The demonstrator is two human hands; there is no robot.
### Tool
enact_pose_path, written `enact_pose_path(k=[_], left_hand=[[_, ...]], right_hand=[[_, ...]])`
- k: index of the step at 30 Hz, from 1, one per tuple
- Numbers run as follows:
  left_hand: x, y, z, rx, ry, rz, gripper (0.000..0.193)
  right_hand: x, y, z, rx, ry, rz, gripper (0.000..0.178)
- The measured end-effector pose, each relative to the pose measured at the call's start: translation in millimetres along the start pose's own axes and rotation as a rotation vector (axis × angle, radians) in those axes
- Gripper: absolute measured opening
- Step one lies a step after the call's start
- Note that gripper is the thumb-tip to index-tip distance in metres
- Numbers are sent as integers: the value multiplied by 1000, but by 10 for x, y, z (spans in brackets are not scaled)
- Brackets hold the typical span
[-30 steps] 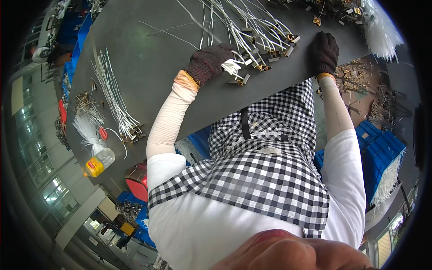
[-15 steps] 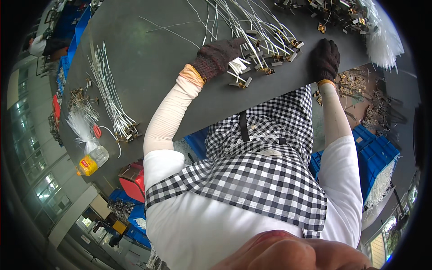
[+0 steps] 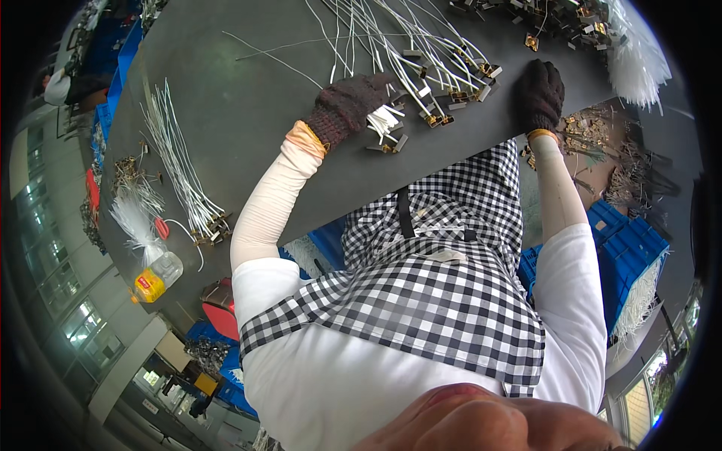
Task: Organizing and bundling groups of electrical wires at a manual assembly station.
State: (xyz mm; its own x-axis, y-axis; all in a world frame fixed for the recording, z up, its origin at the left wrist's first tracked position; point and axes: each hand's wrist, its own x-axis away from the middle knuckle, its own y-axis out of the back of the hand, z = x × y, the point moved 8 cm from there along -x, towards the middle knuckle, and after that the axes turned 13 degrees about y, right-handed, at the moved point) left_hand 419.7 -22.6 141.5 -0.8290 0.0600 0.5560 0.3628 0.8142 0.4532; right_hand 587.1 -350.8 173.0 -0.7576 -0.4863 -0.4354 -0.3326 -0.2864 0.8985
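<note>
My left hand (image 3: 348, 107), in a dark knitted glove, is closed around a small bunch of white wires (image 3: 383, 120). Their short cut-looking ends and a few grey and brassy end pieces stick out on its right side. Just right of it fans a loose spread of white wires (image 3: 429, 64) with metal connectors (image 3: 460, 96) at the near ends. My right hand (image 3: 539, 94), gloved alike, lies palm down on the dark table (image 3: 278, 83) near its edge. Its fingers are stretched out, and no object shows under it.
Another wire bundle (image 3: 184, 177) lies at the left, beside a clear bottle with a yellow label (image 3: 156, 278) and white plastic strands (image 3: 135, 223). At far right are a heap of connectors (image 3: 560, 19) and a white strand bunch (image 3: 633, 60). Blue crates (image 3: 620, 252) stand below.
My left hand has moved a little left and toward me with its bunch of wires, farther from the loose spread. My right hand stays almost where it was.
</note>
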Motion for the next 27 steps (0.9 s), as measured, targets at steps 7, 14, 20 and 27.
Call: enact_pose_path(k=[7, 14, 20, 27], left_hand=[[71, 61, -285, -317, -171, -89, 49], [140, -5, -729, -884, -295, -55, 57], [171, 17, -558, -863, -27, 45, 56], [197, 51, -146, -818, -83, -48, 56]], right_hand=[[-1, 33, 46, -10, -19, 11, 40], [46, -5, -5, -18, -33, 53, 40], [-18, -1, 52, -21, -35, 30, 40], [-30, 28, 32, -25, -26, -2, 40]])
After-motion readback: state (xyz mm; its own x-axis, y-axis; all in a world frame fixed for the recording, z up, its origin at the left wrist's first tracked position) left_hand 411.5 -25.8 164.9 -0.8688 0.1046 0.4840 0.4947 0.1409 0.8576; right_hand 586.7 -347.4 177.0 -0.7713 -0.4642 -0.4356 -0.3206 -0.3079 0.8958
